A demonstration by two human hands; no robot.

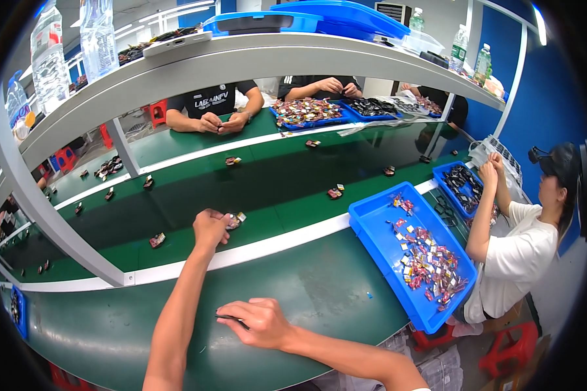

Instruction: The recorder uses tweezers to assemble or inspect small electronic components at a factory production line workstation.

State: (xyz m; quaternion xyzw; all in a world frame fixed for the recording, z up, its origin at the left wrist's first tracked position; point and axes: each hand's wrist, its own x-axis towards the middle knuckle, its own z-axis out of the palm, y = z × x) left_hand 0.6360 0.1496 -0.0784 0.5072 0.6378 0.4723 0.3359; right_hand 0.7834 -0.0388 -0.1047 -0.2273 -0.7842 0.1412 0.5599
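My left hand (212, 228) reaches over the white rail onto the dark green conveyor belt. Its fingers are closed at a small electronic part (236, 221) with reddish, yellow and silvery bits, and the fingertips partly cover it. Nearer to me, my right hand (261, 322) is low over the green worktop, fingers wrapped round a slim black tool (232, 320). Only a short length of that tool shows, so its kind is unclear. Another small part (157, 240) lies on the belt to the left of my left hand.
At right a blue tray (362, 225) of small reddish parts rests on the worktop (293, 280). Beside it a co-worker (522, 254) handles something by a tray of black pieces (462, 186). Several parts dot the belt. A grey shelf (293, 55) with bottles spans overhead; its post (59, 215) stands left.
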